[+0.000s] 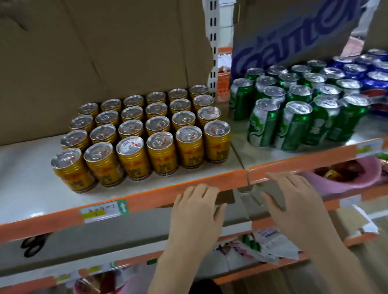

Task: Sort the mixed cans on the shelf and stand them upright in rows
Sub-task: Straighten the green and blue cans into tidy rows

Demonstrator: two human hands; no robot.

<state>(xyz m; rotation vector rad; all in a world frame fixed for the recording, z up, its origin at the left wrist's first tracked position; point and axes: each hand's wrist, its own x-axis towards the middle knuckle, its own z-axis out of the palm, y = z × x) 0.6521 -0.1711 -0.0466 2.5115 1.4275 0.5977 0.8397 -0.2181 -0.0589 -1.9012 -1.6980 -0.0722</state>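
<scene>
Several gold cans (142, 133) stand upright in neat rows on the white shelf (16, 183). To their right, several green cans (303, 106) stand upright in rows, and blue cans (385, 84) fill the far right. My left hand (196, 215) and my right hand (292, 200) hover in front of the shelf's orange front edge (145, 199), below the cans. Both hands hold nothing, with fingers spread and relaxed. Neither hand touches a can.
Cardboard boxes (78, 51) stand behind the cans, one with blue lettering (302, 26). A white slotted upright (213, 34) divides the shelf bays. Lower shelves hold pink bowls (353, 176) of snacks, packets and black scissors (32, 244). The shelf's left part is bare.
</scene>
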